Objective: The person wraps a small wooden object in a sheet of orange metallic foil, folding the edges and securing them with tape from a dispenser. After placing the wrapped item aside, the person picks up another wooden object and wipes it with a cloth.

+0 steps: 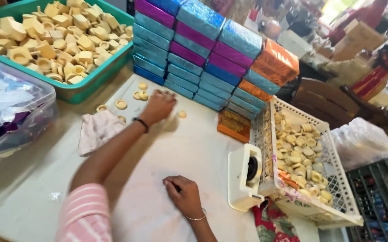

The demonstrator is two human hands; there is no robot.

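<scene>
Left hand (pixel 159 106): stretched across the white table (pixel 194 148), palm down, fingers spread flat over small round cream soap pieces (pixel 141 92) lying loose beside the stack of blue, purple and orange foil-wrapped boxes (pixel 212 54). Right hand (pixel 184 193): resting on the table, fingers curled closed; contents, if any, cannot be told. Adjacent: crumpled cloth (pixel 96 130), green bin (pixel 108 69) of soap blocks, white mesh basket (pixel 337 175) of discs.

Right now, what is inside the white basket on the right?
The white basket holds a heap of small round cream-coloured pieces. Whatever lies beneath the heap's top layer is covered.
</scene>
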